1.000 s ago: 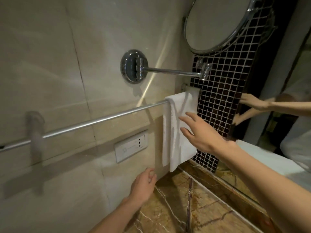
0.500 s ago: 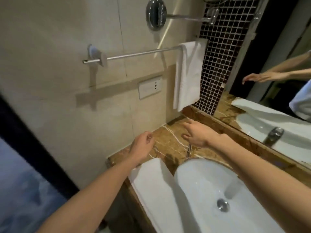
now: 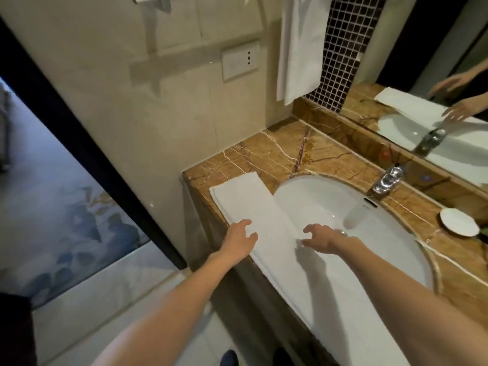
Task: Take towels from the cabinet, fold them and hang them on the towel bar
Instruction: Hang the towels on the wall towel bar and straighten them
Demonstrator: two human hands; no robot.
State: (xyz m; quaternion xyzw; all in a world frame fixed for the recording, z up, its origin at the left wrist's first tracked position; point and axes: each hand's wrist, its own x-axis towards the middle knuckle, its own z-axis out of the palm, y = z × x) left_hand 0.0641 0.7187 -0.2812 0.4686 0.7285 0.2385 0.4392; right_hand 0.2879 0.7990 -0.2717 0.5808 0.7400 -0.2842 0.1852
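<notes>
A folded white towel (image 3: 253, 215) was laid along the marble bench (image 3: 277, 151) edge beside the sink (image 3: 369, 233), ready for lifting. Both grips were open: left hand (image 3: 239, 237) at its near edge, right hand (image 3: 320, 237) just above it. Another towel (image 3: 299, 46) was already hung above.

Glossy veined brown marble counter (image 3: 266, 151) around a smooth white glazed basin (image 3: 311, 199); matt white cloth towel (image 3: 253, 207) left of it; shiny chrome tap (image 3: 388, 179) behind.
</notes>
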